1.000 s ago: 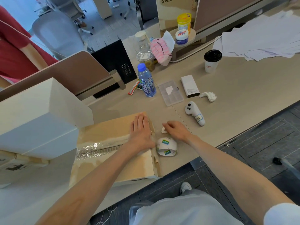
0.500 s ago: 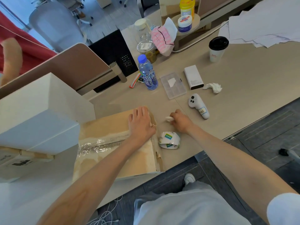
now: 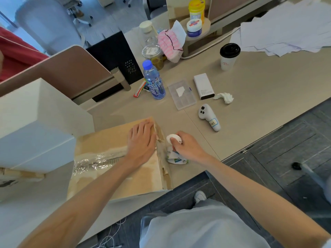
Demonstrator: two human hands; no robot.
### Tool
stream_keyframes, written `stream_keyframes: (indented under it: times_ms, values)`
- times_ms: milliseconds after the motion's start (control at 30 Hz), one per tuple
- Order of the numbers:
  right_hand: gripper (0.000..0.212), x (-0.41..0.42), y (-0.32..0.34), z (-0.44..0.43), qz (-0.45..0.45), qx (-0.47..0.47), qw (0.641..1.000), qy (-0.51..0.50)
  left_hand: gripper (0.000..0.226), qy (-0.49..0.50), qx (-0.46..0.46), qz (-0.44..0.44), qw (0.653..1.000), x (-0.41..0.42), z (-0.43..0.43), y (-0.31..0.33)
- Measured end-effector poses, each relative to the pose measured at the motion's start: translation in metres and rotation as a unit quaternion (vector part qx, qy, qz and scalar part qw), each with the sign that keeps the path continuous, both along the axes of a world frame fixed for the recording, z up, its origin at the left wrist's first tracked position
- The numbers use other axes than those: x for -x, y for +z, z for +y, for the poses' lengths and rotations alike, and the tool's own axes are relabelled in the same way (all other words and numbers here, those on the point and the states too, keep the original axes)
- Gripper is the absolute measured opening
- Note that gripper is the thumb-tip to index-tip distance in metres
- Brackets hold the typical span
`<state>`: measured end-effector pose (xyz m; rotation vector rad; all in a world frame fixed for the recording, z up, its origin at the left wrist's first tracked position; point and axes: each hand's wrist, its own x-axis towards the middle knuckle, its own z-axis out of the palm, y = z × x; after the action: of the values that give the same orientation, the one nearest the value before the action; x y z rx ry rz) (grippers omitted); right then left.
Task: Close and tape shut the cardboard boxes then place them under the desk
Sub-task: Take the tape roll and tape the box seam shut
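Cardboard box (image 3: 114, 169): on tabletop (image 3: 250, 97), near edge, flaps down.
Left hand (image 3: 141, 142): flat, fingers spread, pressing box top.
Right hand (image 3: 186, 145): grip closed around small white object (image 3: 171, 138).
Tape roll (image 3: 176, 158): beside box, under right hand.

two hands (image 3: 141, 140) (image 3: 186, 145), one cardboard box (image 3: 125, 176), one tape roll (image 3: 176, 158), one bottle (image 3: 154, 81), one coffee cup (image 3: 228, 56).

The right hand (image 3: 186, 146) partly hides the tape roll (image 3: 176, 159) beneath its grip; the small white object (image 3: 172, 138) it pinches is unidentifiable.
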<state>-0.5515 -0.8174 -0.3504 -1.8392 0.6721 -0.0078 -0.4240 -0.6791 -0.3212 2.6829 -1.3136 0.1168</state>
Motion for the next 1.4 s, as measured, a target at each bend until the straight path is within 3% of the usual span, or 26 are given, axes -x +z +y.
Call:
stream_keyframes:
  times_ms: [167,333,667,900,1400]
  values:
    - [0.023,0.007,-0.003,0.012,-0.006,0.016,1.0,-0.025,0.049,0.006,0.018,0.018,1.0,0.002,-0.001,0.0]
    - [0.018,0.007,0.001,0.031,-0.048,-0.082,0.993,-0.066,0.048,0.006,0.017,0.014,1.0,0.003,0.0,0.001]
    - [0.031,-0.001,-0.008,0.045,-0.042,-0.08,0.99,-0.109,0.047,0.006,0.003,0.008,1.0,0.002,0.0,0.001]
    - [0.024,-0.002,-0.009,0.051,-0.039,-0.078,0.986,-0.142,0.044,0.004,0.004,0.002,1.0,0.001,0.0,-0.001]
    - [0.025,0.017,-0.005,0.057,-0.039,-0.026,0.996,-0.077,0.042,0.003,0.011,-0.013,1.0,0.001,0.0,-0.005]
